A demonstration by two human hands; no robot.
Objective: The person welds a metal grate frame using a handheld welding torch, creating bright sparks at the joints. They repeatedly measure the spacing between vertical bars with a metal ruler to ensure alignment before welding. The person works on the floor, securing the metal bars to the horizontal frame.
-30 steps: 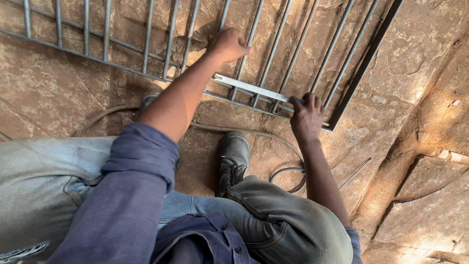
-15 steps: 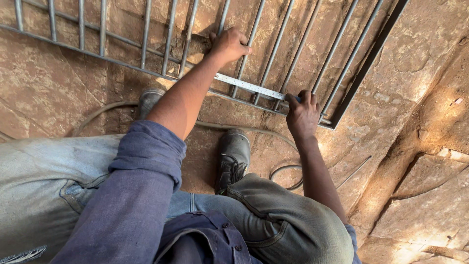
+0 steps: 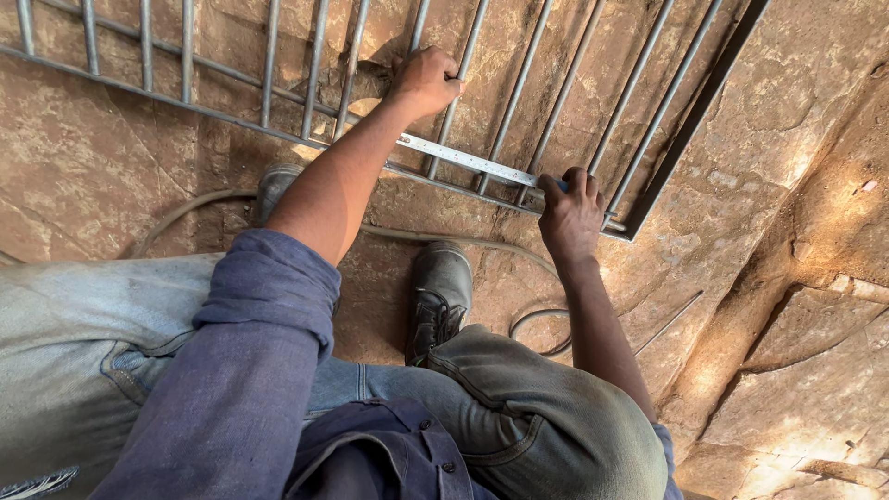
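Note:
A grey metal grille of parallel bars lies flat on reddish stone ground. My left hand is closed around one of its upright bars, above the lower crossbar. A steel ruler lies along that crossbar. My right hand grips the ruler's right end, fingers curled over it and the crossbar, close to the grille's dark right frame edge. My blue sleeve covers the left forearm's near part.
My two dark boots stand just below the grille. A thin cable loops over the stone around them. A slim rod lies to the right, near a stepped stone ledge.
Both hands keep their hold on the bar and the ruler. The view has shifted a little; nothing else has visibly moved.

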